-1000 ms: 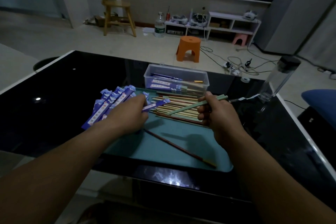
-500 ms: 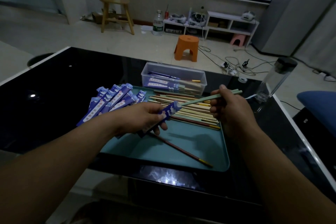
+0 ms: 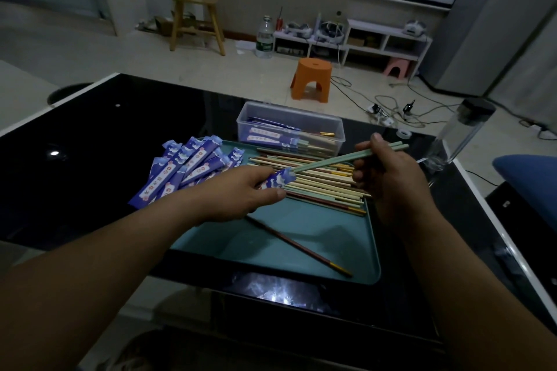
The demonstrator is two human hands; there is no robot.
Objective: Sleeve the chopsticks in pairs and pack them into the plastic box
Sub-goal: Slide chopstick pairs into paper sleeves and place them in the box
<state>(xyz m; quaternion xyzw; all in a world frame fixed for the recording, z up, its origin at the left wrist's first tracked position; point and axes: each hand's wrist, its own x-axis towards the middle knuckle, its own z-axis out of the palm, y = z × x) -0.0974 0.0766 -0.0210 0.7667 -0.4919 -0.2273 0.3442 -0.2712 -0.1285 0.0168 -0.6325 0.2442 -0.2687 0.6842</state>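
Black glass table (image 3: 105,144). My left hand (image 3: 238,196) pinches blue paper sleeve (image 3: 278,179); right hand (image 3: 388,178) grips pale green chopstick pair (image 3: 331,161). Hold tips together, slide straight.

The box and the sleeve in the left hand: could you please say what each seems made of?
Box: clear plastic, smooth; its contents show through the wall. Sleeve: probably printed paper, matte, blue with white clouds; its mouth looks crumpled.

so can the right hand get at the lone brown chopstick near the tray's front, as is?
Likely not yet: right hand grips the green pair, tips at the sleeve. Nothing lies over the brown chopstick.
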